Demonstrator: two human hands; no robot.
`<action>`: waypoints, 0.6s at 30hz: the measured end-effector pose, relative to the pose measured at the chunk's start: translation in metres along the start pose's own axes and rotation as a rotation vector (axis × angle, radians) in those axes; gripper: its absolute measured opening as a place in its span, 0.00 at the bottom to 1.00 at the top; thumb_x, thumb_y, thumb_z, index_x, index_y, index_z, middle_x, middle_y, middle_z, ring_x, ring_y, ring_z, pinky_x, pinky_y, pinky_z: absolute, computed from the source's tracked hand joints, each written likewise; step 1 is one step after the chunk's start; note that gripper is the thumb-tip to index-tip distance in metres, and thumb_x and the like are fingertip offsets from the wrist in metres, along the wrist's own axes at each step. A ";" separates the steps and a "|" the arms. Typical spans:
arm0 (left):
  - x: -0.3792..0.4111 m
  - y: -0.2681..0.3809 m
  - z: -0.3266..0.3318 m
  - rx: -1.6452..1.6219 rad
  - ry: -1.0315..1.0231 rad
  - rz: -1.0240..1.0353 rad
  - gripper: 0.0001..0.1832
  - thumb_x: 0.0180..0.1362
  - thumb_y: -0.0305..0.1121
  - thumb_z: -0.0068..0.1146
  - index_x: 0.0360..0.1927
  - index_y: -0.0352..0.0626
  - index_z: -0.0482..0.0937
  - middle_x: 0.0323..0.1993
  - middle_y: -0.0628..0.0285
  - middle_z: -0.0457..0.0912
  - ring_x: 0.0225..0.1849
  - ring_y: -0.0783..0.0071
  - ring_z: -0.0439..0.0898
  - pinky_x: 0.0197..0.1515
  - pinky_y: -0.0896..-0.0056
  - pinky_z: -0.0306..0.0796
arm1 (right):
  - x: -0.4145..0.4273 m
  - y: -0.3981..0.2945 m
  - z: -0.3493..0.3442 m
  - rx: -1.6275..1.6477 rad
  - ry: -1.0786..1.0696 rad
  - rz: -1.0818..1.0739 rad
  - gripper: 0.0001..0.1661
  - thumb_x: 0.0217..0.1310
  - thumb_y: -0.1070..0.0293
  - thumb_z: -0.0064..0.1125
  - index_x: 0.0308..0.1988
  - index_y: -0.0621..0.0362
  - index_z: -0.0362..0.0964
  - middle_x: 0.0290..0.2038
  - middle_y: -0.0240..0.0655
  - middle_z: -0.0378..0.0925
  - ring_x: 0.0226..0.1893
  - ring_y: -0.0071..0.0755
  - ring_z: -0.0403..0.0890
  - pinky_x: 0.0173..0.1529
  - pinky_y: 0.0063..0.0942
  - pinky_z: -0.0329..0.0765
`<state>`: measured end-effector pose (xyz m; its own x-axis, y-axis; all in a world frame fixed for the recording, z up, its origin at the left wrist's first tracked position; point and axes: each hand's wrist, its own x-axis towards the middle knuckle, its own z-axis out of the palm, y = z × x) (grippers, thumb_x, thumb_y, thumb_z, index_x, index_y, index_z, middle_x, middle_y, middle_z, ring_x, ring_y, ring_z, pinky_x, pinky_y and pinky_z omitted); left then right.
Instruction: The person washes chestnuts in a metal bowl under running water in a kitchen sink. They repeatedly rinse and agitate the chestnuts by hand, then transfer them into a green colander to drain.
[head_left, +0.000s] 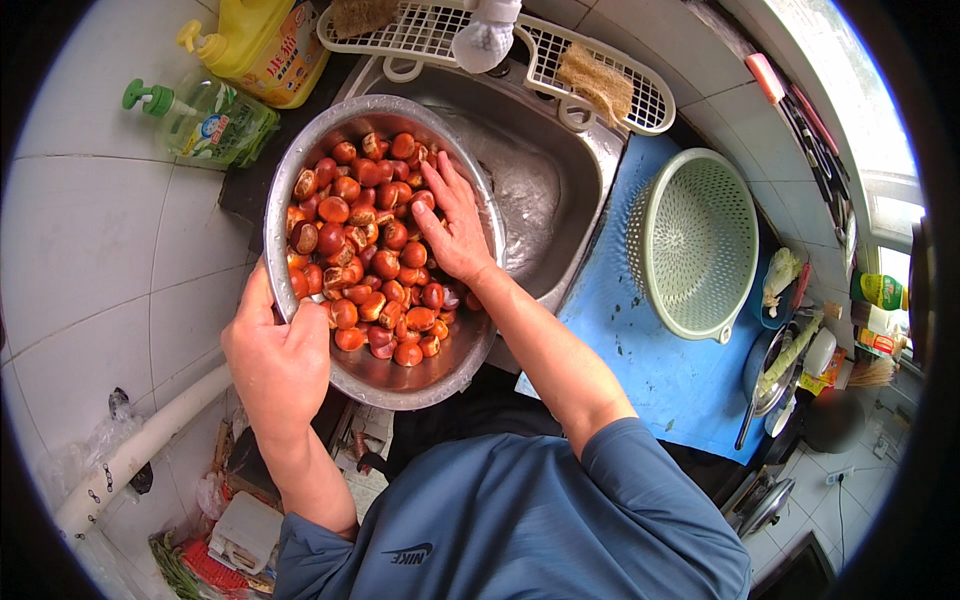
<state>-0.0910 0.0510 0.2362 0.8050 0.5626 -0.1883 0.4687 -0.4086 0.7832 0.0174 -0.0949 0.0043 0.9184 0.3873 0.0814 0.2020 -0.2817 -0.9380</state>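
Observation:
A round stainless steel bowl (442, 386) is held tilted over the left part of the sink, with many wet brown chestnuts (367, 247) in it. My left hand (281, 352) grips the bowl's near left rim, thumb on the inside and the fingers hidden beneath. Inside the bowl, my right hand (454, 225) lies against the chestnuts at the right side, its fingers extended and slightly apart. It grasps nothing that I can see. Behind the bowl is the metal sink (517, 180), its bottom wet and shiny.
A white grid rack (420, 30) with a loofah piece (596, 79) and the faucet (484, 41) stand at the sink's back. Right, a green plastic colander (701, 240) sits on a blue counter mat (600, 315). Soap pump bottle (217, 124) and yellow jug (262, 49) stand left.

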 end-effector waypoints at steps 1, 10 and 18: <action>0.000 0.000 0.000 -0.004 0.002 0.008 0.21 0.57 0.18 0.48 0.55 0.28 0.78 0.41 0.61 0.85 0.43 0.79 0.79 0.49 0.75 0.73 | 0.000 0.000 0.000 0.004 0.000 0.004 0.37 0.72 0.48 0.53 0.73 0.52 0.61 0.79 0.49 0.48 0.77 0.57 0.51 0.78 0.48 0.49; 0.000 -0.001 -0.002 0.004 0.016 0.039 0.22 0.55 0.19 0.49 0.55 0.29 0.79 0.39 0.60 0.85 0.40 0.79 0.80 0.47 0.74 0.74 | -0.002 0.000 0.002 0.013 0.003 0.012 0.38 0.72 0.47 0.52 0.73 0.51 0.61 0.79 0.49 0.47 0.77 0.56 0.51 0.78 0.48 0.48; 0.021 -0.060 -0.019 -0.179 0.022 0.050 0.22 0.55 0.19 0.50 0.54 0.29 0.79 0.40 0.63 0.86 0.41 0.81 0.79 0.47 0.75 0.74 | 0.002 -0.008 0.004 -0.163 0.012 0.009 0.38 0.69 0.49 0.56 0.72 0.52 0.63 0.78 0.49 0.50 0.76 0.56 0.52 0.76 0.50 0.51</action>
<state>-0.1087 0.1009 0.1965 0.8165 0.5614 -0.1348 0.3546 -0.3033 0.8845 0.0164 -0.0880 0.0105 0.9244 0.3734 0.0779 0.2449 -0.4245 -0.8717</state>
